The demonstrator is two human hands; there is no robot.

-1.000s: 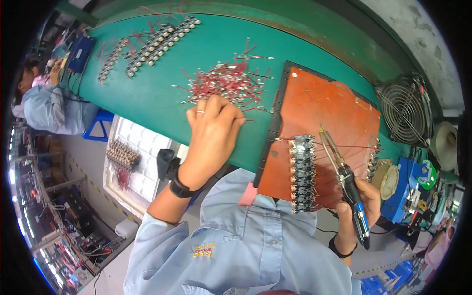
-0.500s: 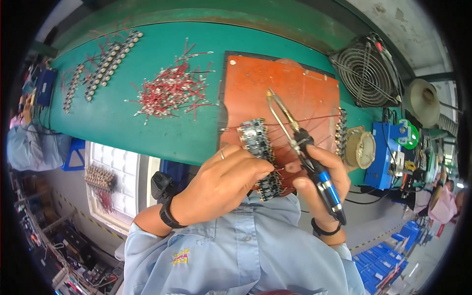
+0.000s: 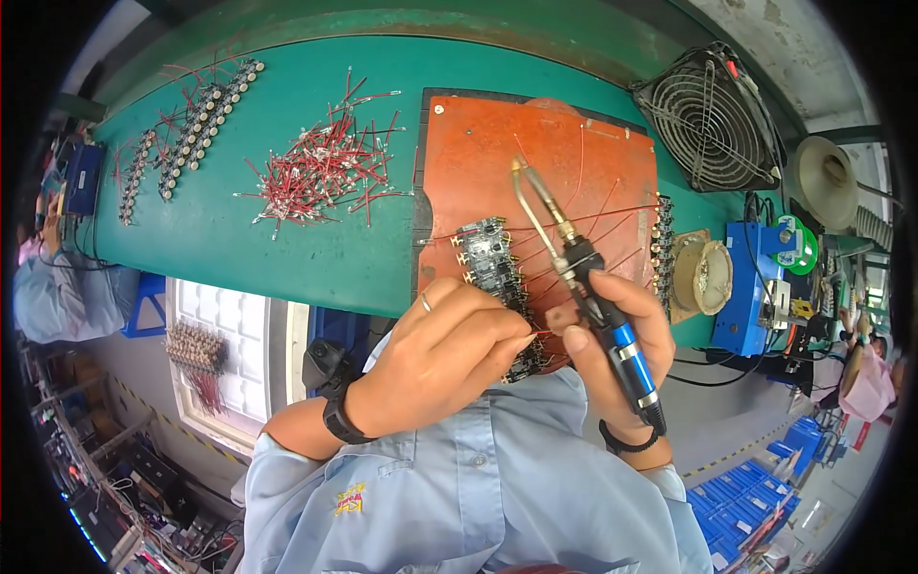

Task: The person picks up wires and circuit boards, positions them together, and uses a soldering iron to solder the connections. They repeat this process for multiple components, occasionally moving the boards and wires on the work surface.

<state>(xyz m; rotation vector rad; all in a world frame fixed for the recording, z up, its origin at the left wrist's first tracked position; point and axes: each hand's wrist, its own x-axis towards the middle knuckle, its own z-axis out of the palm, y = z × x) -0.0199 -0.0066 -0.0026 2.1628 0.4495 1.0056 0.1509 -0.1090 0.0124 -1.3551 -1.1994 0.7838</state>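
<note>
My left hand (image 3: 445, 349) is closed in a pinch on a thin red wire (image 3: 542, 332), over a strip of small dark circuit boards (image 3: 488, 253). The strip lies at the near edge of an orange work board (image 3: 478, 143), partly hidden by my fingers. Several red wires run from its right side across the orange surface. My right hand (image 3: 626, 311) grips a soldering iron (image 3: 625, 348) with a black and blue handle and a thin feed tube beside its tip. The tip points up and away, above the orange board, apart from the circuit boards.
A heap of short red wires (image 3: 320, 172) lies on the green table (image 3: 335, 268). More board strips (image 3: 206, 124) are at far left; another (image 3: 662, 239) edges the orange board. At right stand a fan (image 3: 710, 120), a round pot (image 3: 706, 277) and a blue box (image 3: 746, 287).
The view has shifted slightly. My left fingertips have drawn together a little lower on the wire, and the strip of circuit boards looks slightly turned. The soldering iron stays in my right hand.
</note>
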